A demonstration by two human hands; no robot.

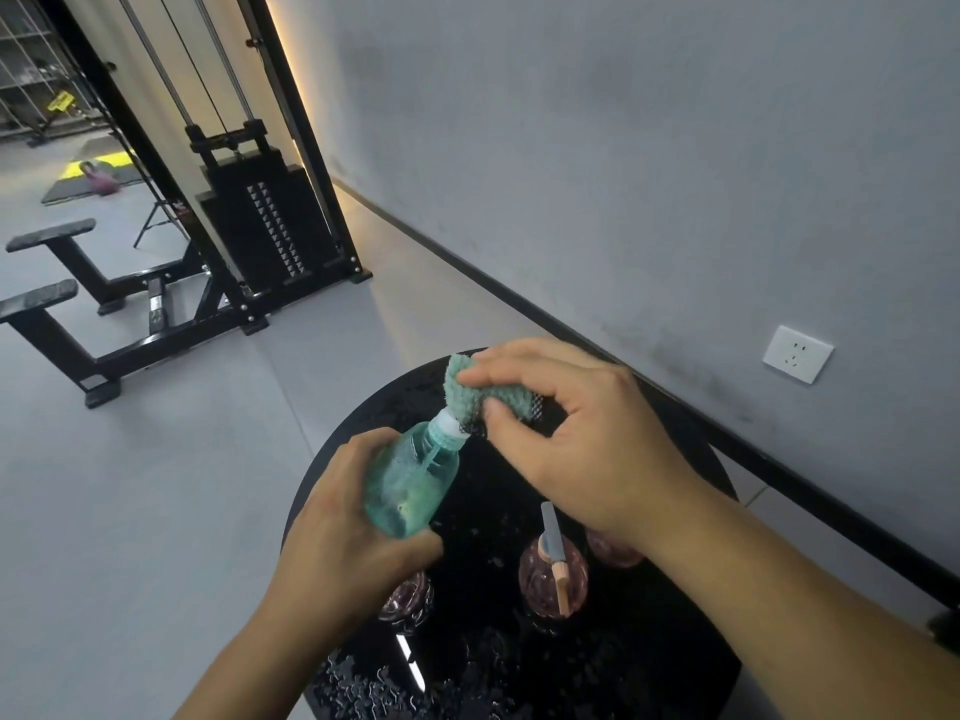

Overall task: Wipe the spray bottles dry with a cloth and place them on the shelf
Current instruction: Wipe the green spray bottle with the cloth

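Note:
My left hand [343, 527] grips a translucent teal spray bottle [410, 480] by its body, tilted with the neck pointing up and away. A teal cloth [467, 389] is wrapped over the bottle's spray head, and my right hand [582, 439] pinches the cloth there. Below them a round black table [649, 667] carries water drops and three pink bottles: one [553, 574] with a grey and peach sprayer in the middle, one [408, 597] partly under my left wrist, one [610, 548] mostly hidden by my right wrist. No shelf is in view.
A grey wall with a white socket [797, 354] runs along the right, close behind the table. A black cable weight machine [270, 231] and black bench frame [78, 304] stand on the grey floor at the left. Exercise mats [93, 179] lie far back.

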